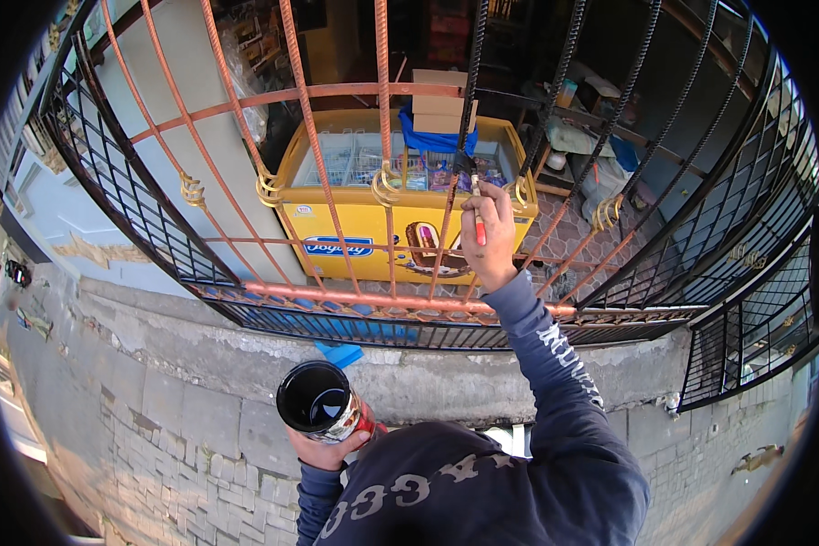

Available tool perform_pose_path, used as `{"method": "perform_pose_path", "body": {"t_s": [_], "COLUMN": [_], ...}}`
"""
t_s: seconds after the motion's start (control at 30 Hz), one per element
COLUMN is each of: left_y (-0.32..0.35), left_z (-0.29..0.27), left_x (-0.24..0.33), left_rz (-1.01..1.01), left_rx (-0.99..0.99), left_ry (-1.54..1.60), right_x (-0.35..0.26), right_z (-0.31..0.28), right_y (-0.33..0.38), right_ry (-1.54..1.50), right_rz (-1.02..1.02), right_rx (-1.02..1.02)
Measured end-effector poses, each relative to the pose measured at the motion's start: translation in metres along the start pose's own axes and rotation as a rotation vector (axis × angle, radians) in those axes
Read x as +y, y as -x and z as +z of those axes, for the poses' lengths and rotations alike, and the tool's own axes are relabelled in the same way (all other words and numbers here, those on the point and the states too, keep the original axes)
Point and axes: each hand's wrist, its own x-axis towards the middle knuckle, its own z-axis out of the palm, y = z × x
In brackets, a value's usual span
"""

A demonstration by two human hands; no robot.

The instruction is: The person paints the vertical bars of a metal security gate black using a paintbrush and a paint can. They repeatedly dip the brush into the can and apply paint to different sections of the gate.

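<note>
My right hand (491, 232) is closed around a paintbrush (478, 211) with a red and pale handle, raised in front of the metal grille. Its dark bristles meet one of the upright twisted bars (469, 109), which is black above the brush and reddish-brown below it. Low on the left, my left hand (329, 446) grips a paint can (341, 420) with a colourful label. Glossy black paint (323, 400) shows inside its open top. Gold-coloured curled ornaments (387, 182) sit on several bars. Bars to the right are largely black in their upper parts, while those to the left are reddish-brown.
A yellow chest freezer (364, 214) stands behind the grille, with a cardboard box (441, 114) and blue cloth (437, 140) on top. Black lattice panels (746, 337) flank the bars. Below run a concrete ledge (428, 382) and paved ground (191, 473). A blue piece (338, 353) lies by the ledge.
</note>
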Motion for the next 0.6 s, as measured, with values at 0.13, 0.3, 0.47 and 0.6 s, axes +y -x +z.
{"method": "perform_pose_path", "body": {"t_s": [0.13,0.3,0.47,0.6], "left_y": [0.001,-0.006,-0.011,-0.010], "left_z": [-0.004,-0.007,-0.003,-0.007], "left_x": [-0.011,-0.008,-0.009,-0.016], "left_rz": [0.024,0.020,0.039,0.031], "left_rx": [0.062,-0.018,0.052,0.028], "left_ry": [-0.020,0.043,0.002,0.074], "right_x": [-0.009,-0.016,-0.017,-0.030], "right_z": [0.013,0.025,0.022,0.018], "right_y": [0.013,0.024,0.026,0.013], "right_ry": [0.023,-0.056,0.030,-0.012], "right_rz": [0.068,0.048,0.054,-0.155], "right_rx": [0.118,-0.055,-0.140,-0.221]}}
